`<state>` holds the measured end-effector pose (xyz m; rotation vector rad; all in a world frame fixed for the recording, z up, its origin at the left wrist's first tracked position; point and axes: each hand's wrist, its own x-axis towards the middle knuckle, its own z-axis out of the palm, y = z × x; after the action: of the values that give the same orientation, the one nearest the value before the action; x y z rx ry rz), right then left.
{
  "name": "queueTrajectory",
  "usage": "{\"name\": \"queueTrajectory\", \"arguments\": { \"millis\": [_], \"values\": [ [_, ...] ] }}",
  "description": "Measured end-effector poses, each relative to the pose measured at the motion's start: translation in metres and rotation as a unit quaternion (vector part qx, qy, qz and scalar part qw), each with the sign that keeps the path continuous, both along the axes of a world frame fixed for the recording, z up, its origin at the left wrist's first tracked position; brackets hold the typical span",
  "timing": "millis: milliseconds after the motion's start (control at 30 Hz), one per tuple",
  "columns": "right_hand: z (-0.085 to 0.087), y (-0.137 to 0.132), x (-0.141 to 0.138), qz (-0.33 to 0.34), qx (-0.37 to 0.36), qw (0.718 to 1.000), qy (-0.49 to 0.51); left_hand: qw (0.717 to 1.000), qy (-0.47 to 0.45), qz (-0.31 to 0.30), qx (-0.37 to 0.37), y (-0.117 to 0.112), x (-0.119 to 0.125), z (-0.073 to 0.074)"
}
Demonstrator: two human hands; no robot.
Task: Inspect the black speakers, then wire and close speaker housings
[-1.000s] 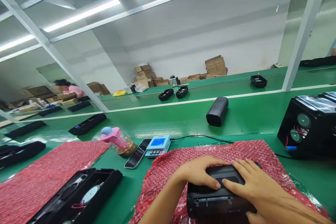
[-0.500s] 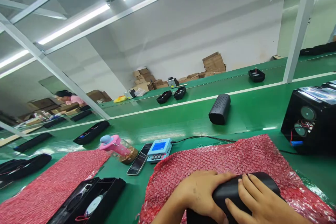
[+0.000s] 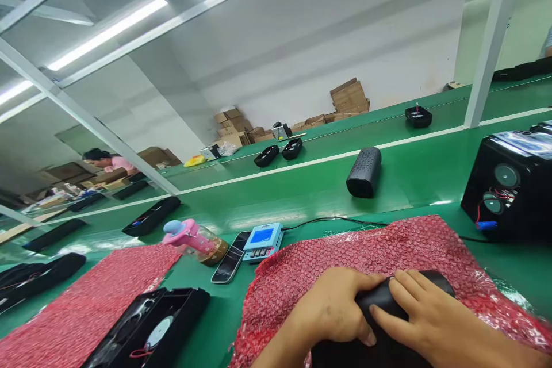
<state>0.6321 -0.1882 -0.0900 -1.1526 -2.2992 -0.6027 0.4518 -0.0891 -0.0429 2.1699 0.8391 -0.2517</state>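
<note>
A black speaker housing (image 3: pixel 439 282) lies on red bubble wrap (image 3: pixel 345 250) at the lower right, its near part cut off by the bottom edge. My left hand (image 3: pixel 338 305) grips its left side, thumb bent over the near face and fingers reaching along the top. Across its top and right side lies my right hand (image 3: pixel 426 316), fingers bent and pressed to the surface. The underside of the housing and what is below my palms are hidden. Left of the wrap, an opened black speaker case (image 3: pixel 181 316) shows a round driver and red wires.
A light-blue tester (image 3: pixel 262 238) with a cable, a phone (image 3: pixel 232 257) and a pink-lidded bottle (image 3: pixel 200 241) stand beyond the wrap. A black speaker (image 3: pixel 364 172) rests on the green conveyor (image 3: pixel 302 195). At right is a black box with drivers (image 3: pixel 504 184). A person (image 3: pixel 107 161) sits far left.
My left fingers have drawn in and curl more around the housing. My right hand has shifted slightly, still pressed on it. The whole view has tilted a little.
</note>
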Motion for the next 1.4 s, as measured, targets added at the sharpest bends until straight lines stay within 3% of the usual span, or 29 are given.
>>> {"name": "queueTrajectory", "arguments": {
  "millis": [167,233,300,400,533,633,733,833,1033,1400],
  "values": [
    [0.000,-0.002,0.003,0.020,-0.115,0.993,-0.022,1.000,-0.001,0.011,-0.023,0.005,0.000,0.006],
    [-0.003,-0.002,0.005,0.028,-0.143,0.989,-0.034,1.000,-0.003,0.000,0.015,-0.002,-0.001,0.012],
    [-0.003,0.001,0.007,0.031,-0.198,0.979,-0.046,0.995,0.023,0.000,0.100,-0.014,-0.003,0.013],
    [-0.001,0.009,0.009,0.030,-0.337,0.940,-0.051,0.966,0.113,0.004,0.234,-0.036,-0.009,0.002],
    [0.004,0.019,0.014,0.013,-0.439,0.898,0.004,0.938,0.167,-0.065,0.298,-0.053,-0.018,-0.022],
    [0.006,0.024,0.017,0.011,-0.448,0.893,0.039,0.932,0.164,-0.076,0.313,-0.052,-0.020,-0.022],
    [0.006,0.025,0.019,0.023,-0.443,0.895,0.050,0.938,0.160,-0.063,0.301,-0.047,-0.017,-0.009],
    [0.005,0.023,0.020,0.026,-0.435,0.899,0.053,0.941,0.154,-0.087,0.290,-0.044,-0.017,0.003],
    [0.002,0.022,0.020,0.035,-0.434,0.899,0.057,0.937,0.153,-0.101,0.299,-0.043,-0.019,0.017],
    [0.002,0.025,0.019,0.038,-0.417,0.905,0.077,0.929,0.199,-0.093,0.296,-0.038,-0.010,0.018]
  ]
}}
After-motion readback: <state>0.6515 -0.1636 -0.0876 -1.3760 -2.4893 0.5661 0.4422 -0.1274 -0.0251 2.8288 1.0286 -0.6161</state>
